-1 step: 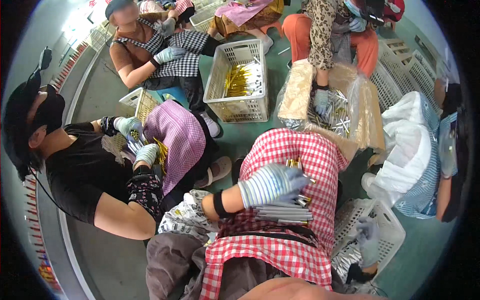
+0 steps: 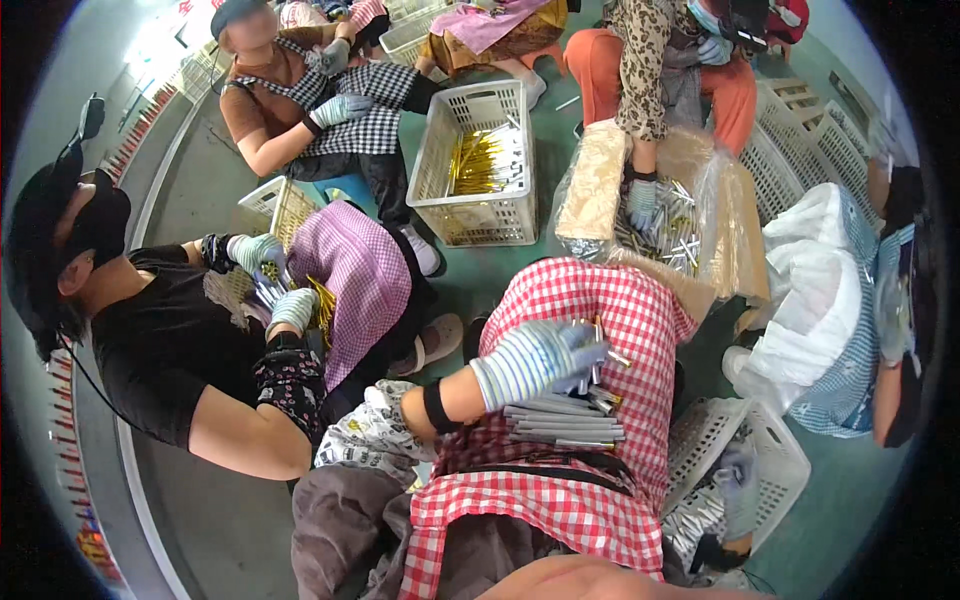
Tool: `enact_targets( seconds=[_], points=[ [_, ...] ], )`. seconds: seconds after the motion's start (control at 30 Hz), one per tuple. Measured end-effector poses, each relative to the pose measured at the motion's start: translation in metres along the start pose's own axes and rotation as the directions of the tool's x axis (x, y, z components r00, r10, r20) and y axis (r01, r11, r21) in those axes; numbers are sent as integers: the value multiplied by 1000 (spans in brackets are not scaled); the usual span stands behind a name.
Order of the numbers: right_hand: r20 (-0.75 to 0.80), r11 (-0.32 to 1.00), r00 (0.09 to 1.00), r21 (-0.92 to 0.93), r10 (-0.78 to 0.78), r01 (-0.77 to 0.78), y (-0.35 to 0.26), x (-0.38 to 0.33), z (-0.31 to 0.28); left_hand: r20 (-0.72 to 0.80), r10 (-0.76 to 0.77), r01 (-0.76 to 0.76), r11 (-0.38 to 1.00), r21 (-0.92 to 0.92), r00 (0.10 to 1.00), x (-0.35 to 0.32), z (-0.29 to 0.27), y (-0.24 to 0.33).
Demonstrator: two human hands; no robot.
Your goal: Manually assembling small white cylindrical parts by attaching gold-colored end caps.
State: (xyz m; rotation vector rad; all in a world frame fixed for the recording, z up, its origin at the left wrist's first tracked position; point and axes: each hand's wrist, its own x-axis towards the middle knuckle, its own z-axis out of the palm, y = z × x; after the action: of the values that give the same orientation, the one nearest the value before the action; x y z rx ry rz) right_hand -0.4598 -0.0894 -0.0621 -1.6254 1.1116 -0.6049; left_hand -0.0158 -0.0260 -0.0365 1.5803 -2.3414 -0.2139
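My left hand (image 2: pixel 535 360), in a blue-striped white glove, is above the red-checked apron (image 2: pixel 630 300) on my lap. Its fingers are closed on a few slim silver and gold tubes (image 2: pixel 619 357), whose ends stick out beyond the glove. Beneath that hand, a row of similar grey tubes (image 2: pixel 565 424), some gold-ended, lies across my lap. Low at the right, my right hand (image 2: pixel 738 490) in a grey glove is inside a white plastic basket (image 2: pixel 785 460). It is blurred over loose silver tubes (image 2: pixel 695 520), and its finger grip cannot be made out.
A co-worker (image 2: pixel 180 340) at my left holds similar tubes. Ahead stands a white crate (image 2: pixel 475 225) with gold and silver tubes. Another person's gloved hand (image 2: pixel 642 204) reaches into a plastic-lined carton (image 2: pixel 735 205) of tubes. White cloth (image 2: pixel 810 300) covers someone's lap at right.
My left hand has shifted slightly left and turned, and a tube now stands upright at its fingertips. My right hand has moved a little lower within the basket.
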Motion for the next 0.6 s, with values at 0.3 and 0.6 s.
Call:
enact_targets(
  seconds=[0.3, 0.6],
  points=[
    [-497, 341, 647, -574, 578, -745, 241, -144, -39, 200, -214, 194, 974, 117, 956, -10, 2, -17],
    [-397, 367, 701, -642, 593, -673, 241, -132, -17, 160, -178, 154, 977, 149, 971, -8, 15, -6]
  ],
)
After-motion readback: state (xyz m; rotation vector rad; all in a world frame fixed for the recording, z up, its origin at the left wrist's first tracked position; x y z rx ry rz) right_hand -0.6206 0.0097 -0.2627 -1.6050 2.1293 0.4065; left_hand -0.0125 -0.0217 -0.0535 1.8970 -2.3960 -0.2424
